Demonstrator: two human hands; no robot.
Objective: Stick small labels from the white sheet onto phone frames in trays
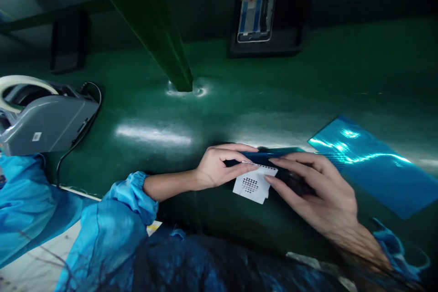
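Observation:
My left hand [214,166] pinches a small white sheet with rows of black dots [251,185] between thumb and fingers along its upper edge. Just behind that edge runs a dark, glossy blue strip [263,157], under the left fingertips; what it belongs to is partly hidden. From the other side, my right hand [320,187] has its thumb at the sheet's right edge and its fingertips at the strip. A shiny blue film sheet [379,169] lies on the green table beyond my right hand.
A grey tape dispenser [51,118] with a cable stands at left, near another person's blue sleeve [20,191]. A green post [160,32] rises mid-table. Behind it are a black tray [267,50] holding an opened phone [256,13] and a dark box [70,41].

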